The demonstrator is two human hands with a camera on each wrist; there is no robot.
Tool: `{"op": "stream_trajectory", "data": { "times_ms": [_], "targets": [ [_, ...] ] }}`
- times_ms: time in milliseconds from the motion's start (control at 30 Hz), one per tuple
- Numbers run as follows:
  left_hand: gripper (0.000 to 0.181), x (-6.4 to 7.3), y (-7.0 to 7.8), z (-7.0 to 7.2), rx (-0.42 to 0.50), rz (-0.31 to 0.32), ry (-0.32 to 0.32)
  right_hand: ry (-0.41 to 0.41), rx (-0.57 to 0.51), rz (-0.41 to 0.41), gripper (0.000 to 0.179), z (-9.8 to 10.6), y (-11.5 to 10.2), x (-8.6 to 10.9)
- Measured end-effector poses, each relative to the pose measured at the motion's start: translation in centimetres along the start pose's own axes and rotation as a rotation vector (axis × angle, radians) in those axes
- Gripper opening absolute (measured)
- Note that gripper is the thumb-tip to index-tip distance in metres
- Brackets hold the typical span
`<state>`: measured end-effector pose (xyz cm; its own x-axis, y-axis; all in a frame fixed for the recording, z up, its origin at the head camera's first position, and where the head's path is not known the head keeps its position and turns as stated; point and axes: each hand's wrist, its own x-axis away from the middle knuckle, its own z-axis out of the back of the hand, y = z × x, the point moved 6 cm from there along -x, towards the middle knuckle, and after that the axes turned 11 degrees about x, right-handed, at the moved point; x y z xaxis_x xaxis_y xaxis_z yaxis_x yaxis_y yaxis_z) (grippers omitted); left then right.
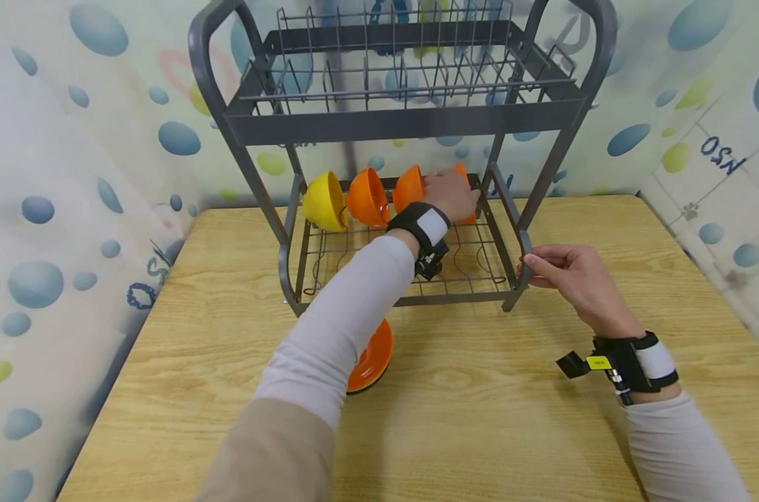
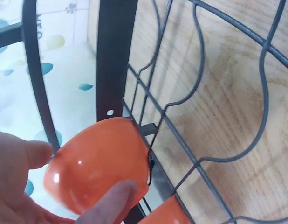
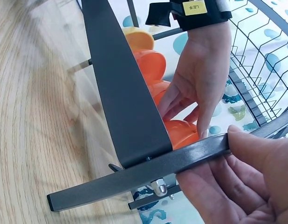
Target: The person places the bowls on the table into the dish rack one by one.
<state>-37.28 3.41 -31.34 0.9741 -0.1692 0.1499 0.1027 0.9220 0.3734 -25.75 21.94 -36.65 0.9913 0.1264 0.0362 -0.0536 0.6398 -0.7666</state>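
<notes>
Head view: clamping rightmost orange bowl (image 2: 97, 161) with left hand (image 1: 451, 195) on rack's lower tier (image 1: 448, 300); pinching rack frame (image 1: 552, 174) with right hand (image 1: 568, 277). Looks mostly done: see yellow bowl (image 1: 324, 202), two orange bowls (image 1: 365, 198) alongside. Probably still to place: orange dish (image 1: 376, 354) on tabletop (image 1: 511, 418).

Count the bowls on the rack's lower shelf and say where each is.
4: a yellow bowl at the left end, then an orange bowl, a second orange bowl, and a third orange bowl at the right end, held by the left hand, which could hide others.
</notes>
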Motion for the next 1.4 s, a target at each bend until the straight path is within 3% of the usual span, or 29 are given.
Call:
{"op": "stream_trajectory", "data": {
  "times_ms": [133,233,367,533,633,900,1067,1233,1400],
  "targets": [
    [0.058,0.7,0.0,0.8,0.014,-0.074,-0.054,0.003,0.002,-0.004,0.051,-0.2,0.1,0.0],
    [0.051,1.1,0.0,1.7,0.096,-0.147,-0.085,0.003,-0.006,0.004,0.051,-0.2,0.1,0.0],
    [0.056,2.3,0.3,3.2,0.193,-0.274,-0.153,-0.004,-0.017,0.021,0.051,-0.2,0.0,0.0],
    [0.035,5.6,-0.4,6.0,0.362,-0.363,-0.259,-0.008,-0.018,0.018,0.051,-0.2,0.0,0.0],
    [0.035,7.8,-1.6,7.7,0.442,-0.38,-0.295,-0.007,-0.015,0.02,0.051,-0.2,0.0,0.0],
    [0.029,13.3,-5.8,10.9,0.441,-0.513,-0.201,-0.017,-0.016,0.032,0.051,-0.1,0.0,0.1],
    [0.031,16.2,-9.6,10.2,0.435,-0.466,-0.199,-0.017,-0.018,0.01,0.054,-0.2,0.1,0.0],
    [0.035,17.9,-12.8,7.7,0.333,-0.44,-0.207,-0.019,-0.011,0.009,0.055,-0.3,0.0,0.0],
    [0.035,19.1,-15.0,5.4,0.227,-0.423,-0.179,-0.021,-0.026,0.021,0.053,-0.3,-0.1,0.1]
  ]
}}
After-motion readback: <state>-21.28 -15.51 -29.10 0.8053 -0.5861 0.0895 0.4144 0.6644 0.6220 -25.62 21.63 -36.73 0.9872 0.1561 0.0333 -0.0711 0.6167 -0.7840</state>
